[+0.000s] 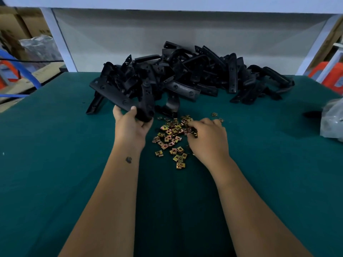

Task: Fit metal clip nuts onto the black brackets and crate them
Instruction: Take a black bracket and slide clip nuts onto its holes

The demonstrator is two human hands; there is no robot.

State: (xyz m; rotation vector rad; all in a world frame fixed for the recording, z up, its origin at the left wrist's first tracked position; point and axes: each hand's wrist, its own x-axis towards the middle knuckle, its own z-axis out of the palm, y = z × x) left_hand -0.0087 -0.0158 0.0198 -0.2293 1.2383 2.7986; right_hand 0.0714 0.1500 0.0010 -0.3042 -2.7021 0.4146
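Note:
A big heap of black brackets (pixel 194 75) lies at the back of the green table (pixel 55 164). My left hand (pixel 130 127) grips one black bracket (pixel 118 96) at its near end, thumb on top, lifted off the front of the heap. A scatter of brass-coloured clip nuts (pixel 171 138) lies in the middle of the table. My right hand (pixel 207 138) rests on the right side of that scatter with fingers curled down into the nuts; what the fingertips hold is hidden.
A clear plastic bag (pixel 332 119) sits at the table's right edge. Cardboard boxes (pixel 16 26) and a blue hose (pixel 24 71) stand beyond the left edge. An orange crate (pixel 326 71) shows at the far right. A white frame backs the table.

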